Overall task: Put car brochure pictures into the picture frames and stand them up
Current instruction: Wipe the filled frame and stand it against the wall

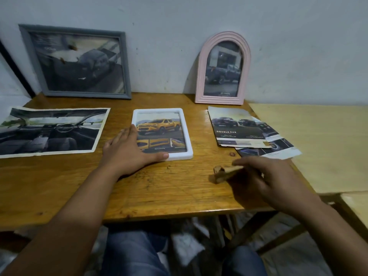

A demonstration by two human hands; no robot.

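Two hands work at the white frame, which lies flat, face up, in the middle of the surface and serves as the landmark here. The left hand has no grip closed on anything: its fingers lie straight along the frame's left edge and the thumb stretches along the near rim, pressing or steadying it. The right hand, near and to the right of the frame, holds a small brown piece pinched in its fingers; blur hides what it is, perhaps a stand or backing part.

Inside the white frame sits a brochure page with a yellow pickup above a row of small detail shots. It looks seated, so the frame seems filled but not yet stood up. Behind and left of it, a grey frame leans on the wall with a dark car picture in it. Behind and right, a pink arched frame stands with a dark pickup picture inside.

Left of the white frame lies a loose interior picture, unframed. Right of it lie several brochure cuttings, overlapped.

Risks, as I judge them: lifting the white frame by one edge could let the page slip or the back drop out if it is not fastened. Stood without a prop, the frame could slide on the glossy wood and fall flat. The right hand could also brush the cuttings just beyond it.
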